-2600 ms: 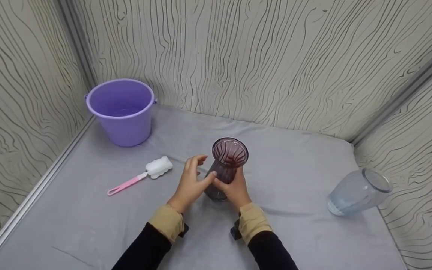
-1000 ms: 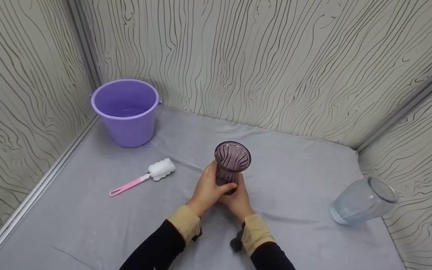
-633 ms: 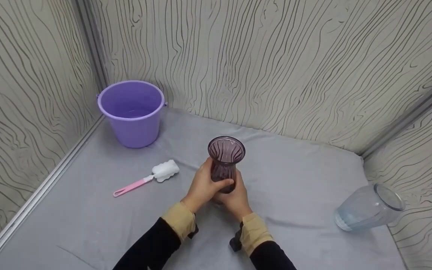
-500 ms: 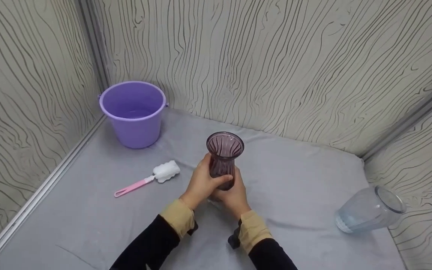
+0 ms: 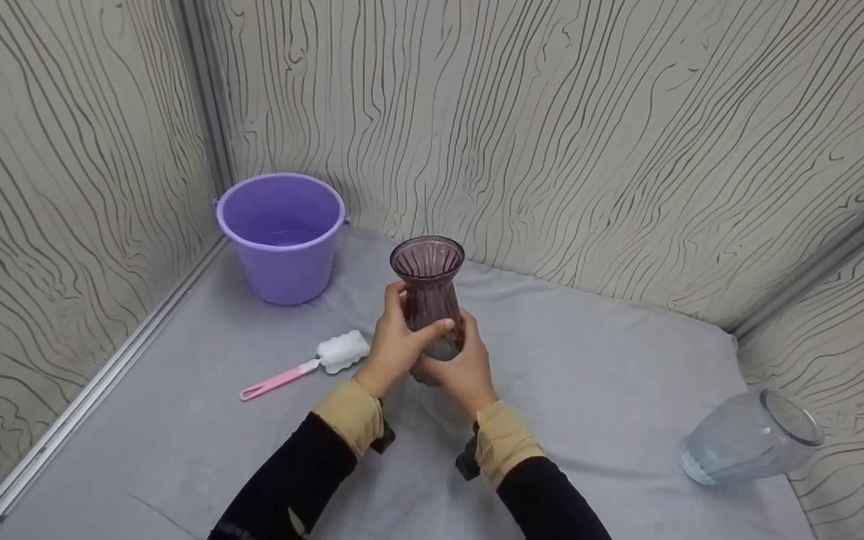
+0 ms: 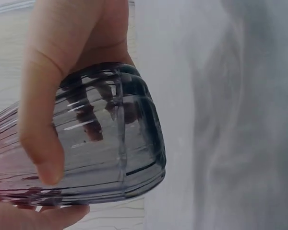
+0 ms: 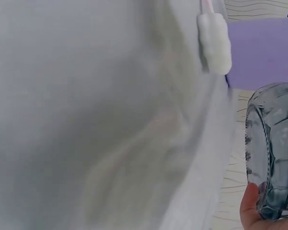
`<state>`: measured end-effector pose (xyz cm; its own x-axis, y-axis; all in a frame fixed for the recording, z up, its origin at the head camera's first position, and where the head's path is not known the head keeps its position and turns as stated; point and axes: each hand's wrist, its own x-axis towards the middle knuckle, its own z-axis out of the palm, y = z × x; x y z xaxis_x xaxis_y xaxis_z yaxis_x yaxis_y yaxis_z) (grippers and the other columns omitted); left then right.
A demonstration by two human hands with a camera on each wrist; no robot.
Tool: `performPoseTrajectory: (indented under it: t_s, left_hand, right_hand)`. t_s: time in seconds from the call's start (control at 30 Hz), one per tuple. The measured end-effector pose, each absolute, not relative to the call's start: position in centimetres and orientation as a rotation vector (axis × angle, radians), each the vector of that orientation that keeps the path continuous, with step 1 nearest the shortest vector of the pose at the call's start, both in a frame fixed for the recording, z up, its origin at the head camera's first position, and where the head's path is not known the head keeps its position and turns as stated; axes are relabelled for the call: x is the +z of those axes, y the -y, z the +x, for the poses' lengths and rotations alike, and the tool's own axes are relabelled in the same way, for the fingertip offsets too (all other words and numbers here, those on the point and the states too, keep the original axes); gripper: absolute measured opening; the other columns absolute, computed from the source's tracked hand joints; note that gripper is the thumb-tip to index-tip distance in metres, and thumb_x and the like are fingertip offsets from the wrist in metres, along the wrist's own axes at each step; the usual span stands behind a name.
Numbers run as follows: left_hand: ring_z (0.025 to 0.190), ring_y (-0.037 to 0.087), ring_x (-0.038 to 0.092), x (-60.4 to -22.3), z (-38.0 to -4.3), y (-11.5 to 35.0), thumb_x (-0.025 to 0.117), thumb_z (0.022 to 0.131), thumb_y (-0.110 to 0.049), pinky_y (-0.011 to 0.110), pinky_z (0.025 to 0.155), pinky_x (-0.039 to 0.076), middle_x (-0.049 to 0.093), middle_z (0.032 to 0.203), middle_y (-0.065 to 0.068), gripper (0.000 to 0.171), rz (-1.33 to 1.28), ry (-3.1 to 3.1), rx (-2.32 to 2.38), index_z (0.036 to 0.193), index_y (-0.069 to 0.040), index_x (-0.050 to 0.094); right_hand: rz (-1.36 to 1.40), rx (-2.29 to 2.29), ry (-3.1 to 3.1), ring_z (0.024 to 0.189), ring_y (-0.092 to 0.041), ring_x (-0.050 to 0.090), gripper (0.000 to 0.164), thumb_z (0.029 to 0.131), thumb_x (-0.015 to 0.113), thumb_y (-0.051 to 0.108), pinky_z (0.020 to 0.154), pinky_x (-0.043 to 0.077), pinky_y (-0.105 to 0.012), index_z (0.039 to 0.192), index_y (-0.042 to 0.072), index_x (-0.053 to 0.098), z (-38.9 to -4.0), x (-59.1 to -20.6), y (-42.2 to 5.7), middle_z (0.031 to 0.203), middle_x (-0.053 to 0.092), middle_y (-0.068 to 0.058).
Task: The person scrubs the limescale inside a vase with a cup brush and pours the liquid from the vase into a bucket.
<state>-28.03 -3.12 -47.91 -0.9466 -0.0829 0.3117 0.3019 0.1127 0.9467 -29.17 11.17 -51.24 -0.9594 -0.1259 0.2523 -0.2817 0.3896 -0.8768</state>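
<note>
In the head view, a purple ribbed glass vase (image 5: 432,300) with a flared mouth is held between both hands, its mouth up and leaning slightly. My left hand (image 5: 394,343) grips its left side, thumb across the front. From the right and lower down, my right hand (image 5: 463,371) grips it too. The left wrist view shows the vase's grey-tinted lower part (image 6: 101,158) clear of the cloth, with fingers visible through the glass. At the right edge of the right wrist view, the vase's base (image 7: 276,143) appears with a fingertip against it.
A purple bucket (image 5: 287,274) stands at the back left. In front of it lies a sponge brush (image 5: 282,381) with pink handle and white head. A pale blue glass vase (image 5: 747,442) is near the right edge of the grey cloth (image 5: 589,360). Patterned walls (image 5: 514,135) surround the surface.
My left hand, loosely spread beside the purple vase at first, has closed around it. Both hands have raised the vase, up and slightly left in the head view. The head view itself has shifted.
</note>
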Motion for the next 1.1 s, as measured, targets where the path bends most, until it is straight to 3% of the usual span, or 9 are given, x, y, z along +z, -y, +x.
performPoseTrajectory:
  t_s: [0.23, 0.47, 0.7, 0.87, 1.1]
  left_hand:
    - [0.122, 0.035, 0.057, -46.7, -29.5, 4.9, 0.080, 0.089, -0.027, 0.051, 0.102, 0.046, 0.057, 0.132, 0.025, 0.078, -0.114, 2.067, -1.968, 0.147, -0.008, 0.031]
    - [0.122, 0.035, 0.057, -46.2, -30.9, 7.1, 0.079, 0.089, -0.030, 0.048, 0.101, 0.048, 0.054, 0.136, 0.024, 0.079, 0.042, 1.962, -2.092, 0.148, -0.009, 0.032]
    - [0.125, 0.037, 0.057, -46.2, -32.0, 8.7, 0.073, 0.095, -0.024, 0.047, 0.102, 0.048, 0.054, 0.136, 0.027, 0.072, 0.059, 1.808, -2.239, 0.149, -0.007, 0.030]
    - [0.125, 0.037, 0.056, -46.7, -32.6, 9.6, 0.065, 0.100, -0.022, 0.050, 0.102, 0.048, 0.051, 0.139, 0.028, 0.070, 0.065, 1.662, -2.426, 0.153, -0.007, 0.023]
    - [0.134, 0.039, 0.048, -46.4, -33.7, 11.2, 0.063, 0.101, -0.026, 0.058, 0.108, 0.040, 0.043, 0.146, 0.028, 0.072, 0.180, 1.530, -2.589, 0.155, -0.010, 0.020]
  right_hand:
    - [0.419, 1.518, 2.546, 0.121, -0.025, 0.058, 0.093, 0.071, 0.092, 0.036, 0.102, 0.047, -0.049, 0.147, 0.014, 0.043, -31.1, -49.6, -9.5, 0.137, 0.059, -0.010]
    - [0.469, 1.278, 2.666, 0.101, -0.026, 0.066, 0.094, 0.071, 0.088, 0.045, 0.085, 0.055, -0.043, 0.148, 0.014, 0.043, -32.4, -47.5, -7.6, 0.123, 0.065, -0.014]
    - [0.487, 1.129, 2.746, 0.100, -0.027, 0.065, 0.096, 0.069, 0.089, 0.045, 0.087, 0.054, -0.044, 0.148, 0.012, 0.044, -33.5, -46.0, -5.9, 0.121, 0.066, -0.014]
    - [0.475, 0.995, 2.833, 0.104, -0.030, 0.062, 0.098, 0.070, 0.087, 0.049, 0.096, 0.044, -0.047, 0.149, 0.010, 0.043, -34.0, -45.2, -4.8, 0.122, 0.065, -0.014]
    - [0.421, 0.808, 2.911, 0.106, -0.034, 0.057, 0.101, 0.070, 0.084, 0.053, 0.094, 0.039, -0.046, 0.152, 0.009, 0.042, -34.6, -43.8, -2.9, 0.126, 0.063, -0.018]
